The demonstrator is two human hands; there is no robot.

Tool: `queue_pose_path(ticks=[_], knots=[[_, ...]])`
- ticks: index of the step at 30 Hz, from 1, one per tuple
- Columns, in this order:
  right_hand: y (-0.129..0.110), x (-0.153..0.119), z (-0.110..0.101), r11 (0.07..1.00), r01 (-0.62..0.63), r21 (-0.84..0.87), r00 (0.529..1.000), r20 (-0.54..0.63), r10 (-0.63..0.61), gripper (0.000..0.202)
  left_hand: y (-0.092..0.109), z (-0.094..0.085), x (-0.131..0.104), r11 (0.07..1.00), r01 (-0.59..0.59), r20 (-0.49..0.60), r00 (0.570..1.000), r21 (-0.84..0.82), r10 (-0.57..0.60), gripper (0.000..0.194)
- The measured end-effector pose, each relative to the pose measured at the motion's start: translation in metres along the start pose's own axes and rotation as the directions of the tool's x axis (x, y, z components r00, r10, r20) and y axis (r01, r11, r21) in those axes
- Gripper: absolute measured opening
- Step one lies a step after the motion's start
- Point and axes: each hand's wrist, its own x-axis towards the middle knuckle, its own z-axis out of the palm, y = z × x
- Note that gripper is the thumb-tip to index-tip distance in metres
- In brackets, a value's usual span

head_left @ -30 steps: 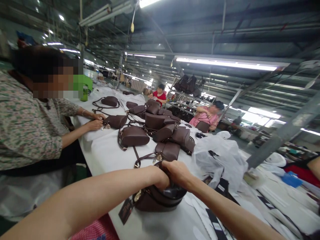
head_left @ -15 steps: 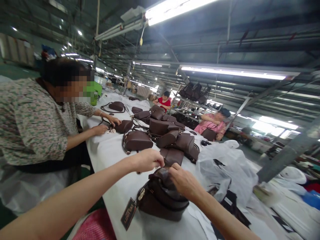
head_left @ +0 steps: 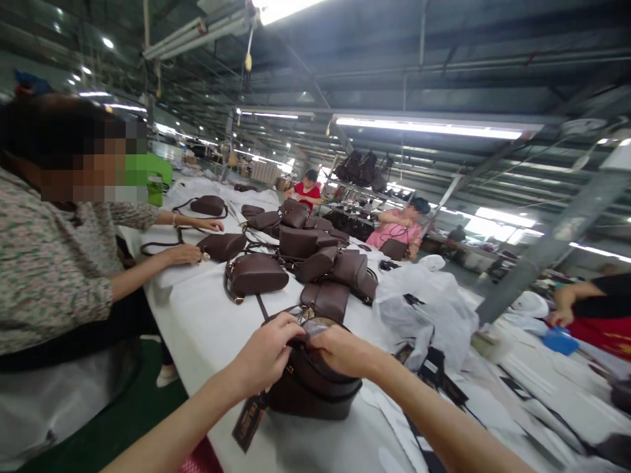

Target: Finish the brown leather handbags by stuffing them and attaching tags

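Pinching the rim of a dark brown handbag (head_left: 315, 397), the left hand (head_left: 269, 348) is holding its 10 o'clock edge, while the right hand (head_left: 340, 348) is reaching into the open mouth, its fingertips hidden, so I cannot tell whether it is grasping anything. The handbag is standing on the white worktop (head_left: 211, 322), its hang tag (head_left: 248, 424) showing at 8 o'clock. More brown bags (head_left: 298, 242) are lying heaped at 12 o'clock, a translucent plastic bag (head_left: 419, 302) at 2 o'clock.

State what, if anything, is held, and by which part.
The left hand pinches the brown bag by its rim; the right hand reaches into its opening, hold hidden.
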Motion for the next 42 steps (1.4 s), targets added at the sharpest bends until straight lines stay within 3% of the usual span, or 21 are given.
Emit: queue_pose_path(ticks=[4, 6, 8, 14, 17, 19, 21, 23, 27, 29, 31, 33, 36, 39, 40, 42], knots=[[0.021, -0.038, -0.037, 0.979, -0.167, 0.12, 0.954, -0.232, 0.191, 0.028, 0.019, -0.004, -0.008, 0.977, -0.18, 0.135, 0.977, 0.112, 0.164, 0.051], [0.033, -0.059, -0.042, 0.959, -0.253, 0.125, 0.92, -0.276, 0.278, 0.027, 0.031, -0.003, -0.009, 0.978, -0.18, 0.207, 0.966, 0.105, 0.156, 0.048], [0.041, -0.074, -0.036, 0.948, -0.288, 0.136, 0.916, -0.251, 0.314, 0.024, 0.043, 0.001, -0.003, 0.987, -0.139, 0.265, 0.958, 0.083, 0.112, 0.045], [0.046, -0.088, -0.004, 0.898, -0.277, 0.343, 0.932, -0.132, 0.338, 0.022, 0.066, 0.029, 0.034, 0.973, -0.139, 0.402, 0.914, 0.186, 0.053, 0.028], [0.054, -0.089, -0.003, 0.824, -0.253, 0.506, 0.892, -0.208, 0.401, 0.012, 0.069, 0.039, 0.043, 0.952, -0.157, 0.449, 0.893, 0.264, 0.023, 0.02], [0.058, -0.086, -0.006, 0.748, -0.156, 0.645, 0.847, -0.302, 0.437, 0.003, 0.07, 0.043, 0.043, 0.948, -0.167, 0.468, 0.883, 0.271, 0.022, 0.021], [0.056, -0.077, -0.01, 0.647, -0.04, 0.762, 0.816, -0.348, 0.461, 0.007, 0.071, 0.046, 0.043, 0.946, -0.167, 0.488, 0.873, 0.276, 0.012, 0.026], [0.048, -0.063, -0.015, 0.577, 0.042, 0.816, 0.829, -0.351, 0.436, 0.011, 0.073, 0.048, 0.043, 0.939, -0.154, 0.491, 0.871, 0.307, -0.017, 0.032], [0.022, -0.026, -0.028, 0.5, 0.075, 0.863, 0.961, -0.197, 0.195, 0.012, 0.075, 0.051, 0.044, 0.927, -0.125, 0.486, 0.871, 0.354, -0.069, 0.046], [0.013, -0.008, -0.037, 0.513, 0.065, 0.856, 0.991, -0.117, 0.069, 0.017, 0.074, 0.047, 0.042, 0.938, -0.151, 0.487, 0.873, 0.313, -0.022, 0.057], [0.008, 0.002, -0.047, 0.593, 0.056, 0.804, 0.995, -0.096, 0.036, 0.021, 0.071, 0.039, 0.038, 0.942, -0.16, 0.462, 0.887, 0.297, 0.005, 0.063], [0.009, 0.002, -0.056, 0.714, 0.04, 0.699, 0.99, -0.127, 0.068, 0.024, 0.066, 0.028, 0.034, 0.932, -0.11, 0.388, 0.921, 0.346, -0.035, 0.061], [0.019, -0.021, -0.059, 0.85, -0.015, 0.527, 0.949, -0.261, 0.179, 0.029, 0.057, 0.012, 0.029, 0.9, -0.018, 0.275, 0.955, 0.436, -0.114, 0.042], [0.037, -0.061, -0.038, 0.875, -0.178, 0.451, 0.839, -0.394, 0.374, 0.028, 0.054, 0.005, 0.027, 0.869, -0.038, 0.253, 0.962, 0.493, -0.102, 0.031], [0.043, -0.073, -0.026, 0.846, -0.255, 0.467, 0.809, -0.376, 0.451, 0.028, 0.056, 0.006, 0.026, 0.854, -0.054, 0.249, 0.964, 0.517, -0.09, 0.029], [0.053, -0.093, 0.003, 0.765, -0.327, 0.555, 0.798, -0.271, 0.538, 0.031, 0.063, 0.012, 0.025, 0.828, -0.099, 0.249, 0.967, 0.552, -0.05, 0.024]])
